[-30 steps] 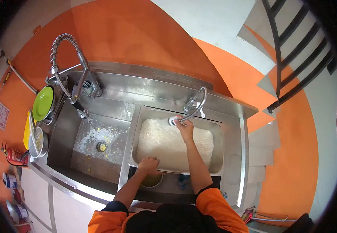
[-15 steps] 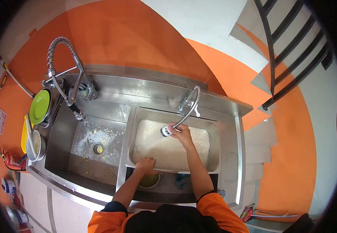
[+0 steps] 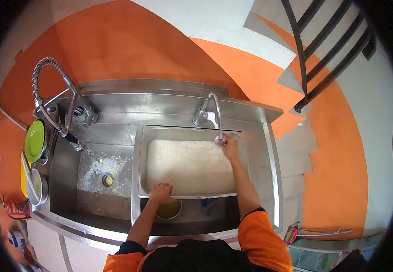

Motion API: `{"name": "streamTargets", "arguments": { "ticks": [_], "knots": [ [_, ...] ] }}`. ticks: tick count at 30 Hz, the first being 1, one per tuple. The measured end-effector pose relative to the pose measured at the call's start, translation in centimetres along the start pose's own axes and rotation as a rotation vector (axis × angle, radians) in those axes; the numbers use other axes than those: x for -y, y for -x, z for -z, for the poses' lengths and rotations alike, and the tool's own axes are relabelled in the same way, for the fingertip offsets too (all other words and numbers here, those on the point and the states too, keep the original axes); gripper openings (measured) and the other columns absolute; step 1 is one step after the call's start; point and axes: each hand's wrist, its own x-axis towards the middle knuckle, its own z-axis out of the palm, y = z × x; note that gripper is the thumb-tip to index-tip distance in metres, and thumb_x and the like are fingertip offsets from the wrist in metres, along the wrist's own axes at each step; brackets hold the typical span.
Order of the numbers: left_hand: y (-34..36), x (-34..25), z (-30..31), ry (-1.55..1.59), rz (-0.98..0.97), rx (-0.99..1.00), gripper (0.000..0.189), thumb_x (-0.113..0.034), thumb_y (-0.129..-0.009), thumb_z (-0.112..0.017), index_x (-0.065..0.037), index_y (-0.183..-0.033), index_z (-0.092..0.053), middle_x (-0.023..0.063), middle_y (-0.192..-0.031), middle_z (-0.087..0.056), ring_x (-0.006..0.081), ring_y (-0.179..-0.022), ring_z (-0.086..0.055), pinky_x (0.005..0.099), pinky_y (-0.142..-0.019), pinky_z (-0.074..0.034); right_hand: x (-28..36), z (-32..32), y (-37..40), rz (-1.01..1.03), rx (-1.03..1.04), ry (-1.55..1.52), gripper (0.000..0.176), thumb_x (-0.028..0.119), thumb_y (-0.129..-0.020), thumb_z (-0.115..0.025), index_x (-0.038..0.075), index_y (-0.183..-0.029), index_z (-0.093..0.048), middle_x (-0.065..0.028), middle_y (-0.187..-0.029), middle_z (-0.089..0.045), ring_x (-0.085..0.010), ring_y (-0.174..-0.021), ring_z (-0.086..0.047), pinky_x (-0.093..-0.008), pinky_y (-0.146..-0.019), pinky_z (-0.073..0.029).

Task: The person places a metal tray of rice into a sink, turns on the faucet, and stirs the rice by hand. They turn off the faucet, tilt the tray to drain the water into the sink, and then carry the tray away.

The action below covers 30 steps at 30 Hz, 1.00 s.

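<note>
A deep rectangular steel pan (image 3: 243, 170) sits over the right sink basin, holding white rice grains (image 3: 189, 165) under cloudy water. My left hand (image 3: 161, 193) grips the pan's front rim near its left corner, fingers closed over the edge. At the back right of the pan, my right hand (image 3: 229, 148) is wrapped round the spray head of a flexible faucet (image 3: 219, 115). The spray head points down near the pan's right end. Below my left hand, a round bowl (image 3: 169, 210) of yellowish-green content is partly hidden under the pan.
The left basin (image 3: 103, 201) has white grains and yellow scraps around its drain. A spring-hose faucet (image 3: 38, 72) rises behind it. Green plate (image 3: 34, 140) and metal bowl (image 3: 40, 187) stand at the left edge. A blue cloth (image 3: 207, 206) lies below the pan.
My right hand has moved the spray head from over the pan's middle to its back right. My left hand stays on the front rim. The view has shifted slightly.
</note>
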Motion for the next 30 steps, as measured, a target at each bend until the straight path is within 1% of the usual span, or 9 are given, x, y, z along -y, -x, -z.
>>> {"name": "streamTargets", "arguments": {
  "ticks": [2,6,11,15,17,21,23,26,30],
  "knots": [
    [-0.4,0.4,-0.5,-0.029,-0.029,-0.001,0.064,-0.067,-0.06,-0.066,-0.008,-0.08,-0.059,0.0097,-0.095,-0.06,0.0295,-0.093,-0.059,0.0425,-0.08,-0.048,-1.6,1.9,-1.2,0.17,-0.059,0.11,0.029,0.027,-0.073,-0.072,0.016,-0.1,-0.066,-0.0112,-0.068,-0.063,-0.0245,-0.063,-0.062,-0.0347,-0.063,-0.048],
    [-0.3,1.0,-1.1,-0.016,-0.044,-0.036,0.065,-0.068,-0.059,-0.066,-0.008,-0.08,-0.059,0.0098,-0.093,-0.06,0.0299,-0.092,-0.059,0.043,-0.08,-0.048,0.2,4.4,-1.5,0.081,0.08,0.243,0.031,0.029,-0.072,-0.073,0.016,-0.1,-0.067,-0.0115,-0.072,-0.064,-0.0243,-0.068,-0.063,-0.0366,-0.065,-0.048],
    [0.0,0.4,-0.4,0.002,-0.035,-0.046,0.065,-0.068,-0.059,-0.066,-0.007,-0.081,-0.059,0.0104,-0.093,-0.06,0.0301,-0.093,-0.059,0.0431,-0.081,-0.047,-1.1,4.6,-0.5,0.154,0.345,0.08,0.032,0.031,-0.07,-0.074,0.017,-0.098,-0.069,-0.0102,-0.074,-0.065,-0.0225,-0.072,-0.064,-0.0346,-0.068,-0.048],
    [0.1,0.4,-0.1,0.006,-0.033,-0.033,0.066,-0.068,-0.058,-0.067,-0.007,-0.082,-0.059,0.0111,-0.094,-0.06,0.0304,-0.093,-0.059,0.0432,-0.082,-0.047,0.6,5.9,-0.2,0.106,0.386,0.107,0.034,0.031,-0.07,-0.073,0.018,-0.101,-0.068,-0.0086,-0.074,-0.066,-0.0219,-0.073,-0.064,-0.0342,-0.07,-0.048],
    [0.2,0.4,0.0,0.018,-0.034,-0.022,0.068,-0.069,-0.058,-0.066,-0.006,-0.082,-0.059,0.0113,-0.094,-0.06,0.0306,-0.093,-0.059,0.0433,-0.082,-0.046,1.1,6.1,-0.7,0.022,0.235,0.29,0.032,0.027,-0.071,-0.073,0.019,-0.102,-0.068,-0.0106,-0.077,-0.066,-0.0213,-0.071,-0.063,-0.0337,-0.072,-0.049],
    [0.3,0.3,0.1,0.021,-0.025,-0.029,0.068,-0.069,-0.058,-0.066,-0.006,-0.083,-0.059,0.0109,-0.095,-0.059,0.0304,-0.095,-0.058,0.0429,-0.083,-0.046,-0.6,5.6,-1.5,0.055,0.111,0.205,0.034,0.027,-0.07,-0.074,0.02,-0.103,-0.067,-0.0102,-0.076,-0.065,-0.021,-0.072,-0.064,-0.0334,-0.072,-0.049],
    [0.2,0.5,-0.1,0.051,-0.019,-0.01,0.068,-0.069,-0.059,-0.065,-0.007,-0.085,-0.059,0.0107,-0.096,-0.059,0.0301,-0.096,-0.057,0.0426,-0.084,-0.045,-0.2,6.6,-1.5,0.165,0.241,0.439,0.032,0.027,-0.069,-0.074,0.019,-0.1,-0.068,-0.0097,-0.077,-0.066,-0.0213,-0.073,-0.064,-0.0335,-0.072,-0.049],
    [0.0,0.6,-0.7,0.012,-0.03,-0.035,0.069,-0.07,-0.059,-0.065,-0.007,-0.086,-0.059,0.0105,-0.097,-0.059,0.03,-0.096,-0.057,0.0423,-0.084,-0.045,0.6,8.1,-1.1,0.145,0.421,0.398,0.03,0.026,-0.069,-0.074,0.018,-0.097,-0.069,-0.0093,-0.077,-0.066,-0.0222,-0.072,-0.064,-0.0337,-0.071,-0.049],
    [-0.2,0.4,-0.3,0.012,-0.018,0.012,0.069,-0.071,-0.06,-0.063,-0.007,-0.086,-0.059,0.0104,-0.099,-0.059,0.0298,-0.096,-0.058,0.0426,-0.083,-0.046,-0.2,7.2,-2.3,0.133,0.375,0.491,0.029,0.026,-0.068,-0.075,0.017,-0.095,-0.07,-0.0087,-0.077,-0.066,-0.0223,-0.071,-0.064,-0.0339,-0.07,-0.05]
  ]
}}
